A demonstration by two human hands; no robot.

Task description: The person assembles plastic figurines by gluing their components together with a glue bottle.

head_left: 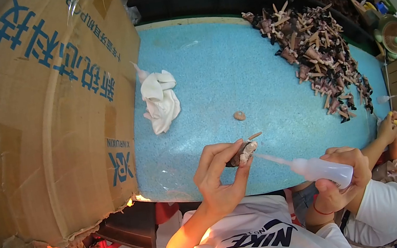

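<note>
Between the thumb and fingers of my left hand (220, 178) is a small figurine part (246, 153), pale and dark brown, with a tan sliver sticking out at its top. My right hand (344, 178) is wrapped round a white squeeze bottle (324, 170). The bottle's long thin nozzle points left, its tip close to the figurine part; whether they touch I cannot tell. A small beige piece (239, 115) lies on the blue tabletop (202, 81) just beyond my left hand.
A large cardboard box (51, 122) walls off the left side. A crumpled white cloth (160, 101) lies beside it. Several similar figurine parts (312, 52) are heaped at the far right, before a black tray (179, 6). A co-worker's hands (391, 128) are at the right edge, near a fan (394, 36).
</note>
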